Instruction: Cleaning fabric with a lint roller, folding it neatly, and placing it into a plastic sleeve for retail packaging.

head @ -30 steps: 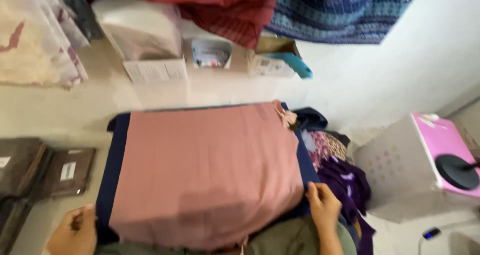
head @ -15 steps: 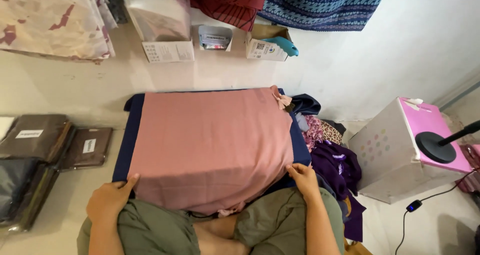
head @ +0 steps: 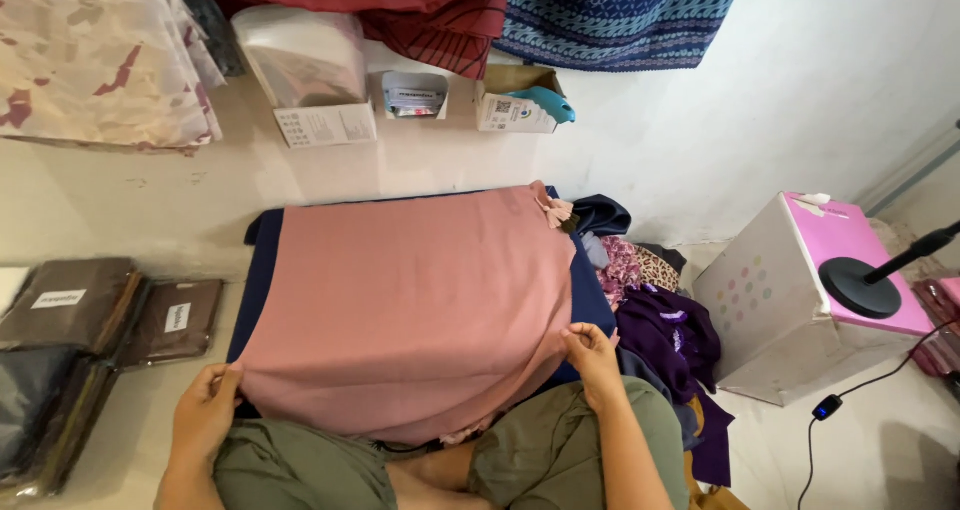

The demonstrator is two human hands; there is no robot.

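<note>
Pink cloth (head: pixel 410 310): one large sheet of plain, dusty-pink fabric, lying spread flat on a dark blue cloth (head: pixel 262 260) on the pale floor, its near edge drooping over my crossed legs. I take it as the landmark for everything below.

Hands: my left hand (head: pixel 205 410) is closed on the near left corner of the pink cloth, fingers curled under the hem. My right hand (head: pixel 592 355) pinches the near right edge, thumb on top.

Handling, as I judge it: light, soft and limp. It drapes rather than holds shape and looks smooth, so it could slide over the blue layer. Not fragile, but it creases easily. Best taken by corners or hems with both hands, as now. A small tassel (head: pixel 553 210) sits at its far right corner.

Around the pink cloth:
- Left: flat packets of dark folded fabric (head: pixel 110 310) in clear wrap.
- Far side, against the wall: small cardboard boxes (head: pixel 505 105), one with a teal object on top, and a white box (head: pixel 320 125).
- Above those: hanging patterned textiles, red and blue (head: pixel 620 15).
- Right, just beside: a heap of purple and printed cloths (head: pixel 660 315).
- Further right: a white-and-pink box (head: pixel 810 300) with a black stand base (head: pixel 858 288) on it.
</note>
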